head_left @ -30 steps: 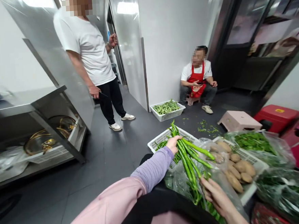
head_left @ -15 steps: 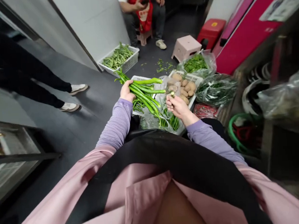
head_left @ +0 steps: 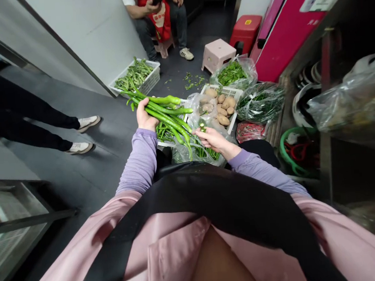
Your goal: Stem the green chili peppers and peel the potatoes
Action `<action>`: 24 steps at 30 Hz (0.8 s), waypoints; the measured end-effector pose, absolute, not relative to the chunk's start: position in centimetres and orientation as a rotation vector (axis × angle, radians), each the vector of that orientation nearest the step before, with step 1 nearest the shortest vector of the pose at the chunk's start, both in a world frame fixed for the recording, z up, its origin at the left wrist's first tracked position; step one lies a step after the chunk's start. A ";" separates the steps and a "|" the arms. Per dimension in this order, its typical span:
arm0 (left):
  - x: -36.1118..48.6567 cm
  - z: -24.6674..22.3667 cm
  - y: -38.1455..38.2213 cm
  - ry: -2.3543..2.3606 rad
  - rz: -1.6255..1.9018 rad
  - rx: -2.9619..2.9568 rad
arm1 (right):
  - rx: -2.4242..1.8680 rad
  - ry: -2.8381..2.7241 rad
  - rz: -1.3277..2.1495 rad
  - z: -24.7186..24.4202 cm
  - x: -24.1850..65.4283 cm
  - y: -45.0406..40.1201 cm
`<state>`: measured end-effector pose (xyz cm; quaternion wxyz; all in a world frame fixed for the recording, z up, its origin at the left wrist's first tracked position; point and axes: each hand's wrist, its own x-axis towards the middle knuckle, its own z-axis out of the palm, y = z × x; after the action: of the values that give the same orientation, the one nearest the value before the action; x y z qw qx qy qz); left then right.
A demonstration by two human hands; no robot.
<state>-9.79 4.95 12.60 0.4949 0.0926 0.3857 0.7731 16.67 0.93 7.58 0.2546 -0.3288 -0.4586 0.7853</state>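
The right hand point(head_left: 216, 139) has its thumb and fingers closed in a pinch on a small green piece point(head_left: 202, 126), just beside the near ends of the long green peppers point(head_left: 169, 119), and the left hand point(head_left: 145, 117) has its fingers wrapped round that bunch, holding it slanted in the air. Two ends facing the right fingertips look blunt while lower ones taper into thin curls; whether those are stems or tips I can't tell from here, so I'd judge this handful partly worked at most. Below the left fingers, a white basket point(head_left: 166, 143) has a layer of green lengths in it, probably peppers already dealt with, though I couldn't swear to it. Under the right fingers, an open plastic bag point(head_left: 180, 154) shows more green ones inside, which I'd count as left to do, so the job seems well short of finished. Beyond the right fingertips sit potatoes point(head_left: 223, 119) in their own basket, and farther out past them, a bag of leafy greens point(head_left: 232, 73), both apparently untouched by this work
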 end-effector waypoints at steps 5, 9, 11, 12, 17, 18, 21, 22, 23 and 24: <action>-9.5 13.5 4.6 1.028 1.824 0.270 | -0.952 -1.291 2.156 7.9 16.1 2.2; -8.9 14.2 4.5 1.040 1.772 0.396 | -0.944 -1.438 2.131 7.8 15.6 2.5; -8.6 14.3 4.6 1.027 1.759 0.419 | -0.841 -1.493 2.192 7.9 15.2 2.6; -8.4 14.3 4.7 1.018 1.756 0.416 | -0.787 -1.500 2.209 8.0 15.1 2.6; -7.8 13.9 4.9 0.970 1.729 0.319 | -0.674 -1.593 2.085 9.2 14.7 2.5; -7.7 13.8 4.9 0.959 1.728 0.305 | -0.675 -1.599 2.092 9.3 14.8 2.5; -7.5 13.7 4.7 0.917 1.724 0.294 | -0.685 -1.484 2.247 9.4 15.0 2.4; -7.5 13.7 4.6 0.906 1.721 0.291 | -0.705 -1.424 2.305 9.3 14.9 2.3; -7.4 13.7 4.5 0.898 1.715 0.283 | -0.729 -1.370 2.355 9.2 14.8 2.1; -7.4 13.7 4.4 0.891 1.709 0.272 | -0.751 -1.329 2.388 9.0 14.6 1.9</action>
<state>-7.44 4.38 13.68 0.5627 0.1157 0.3785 0.7258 14.62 1.86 8.99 0.1531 -0.2619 -0.4634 0.8326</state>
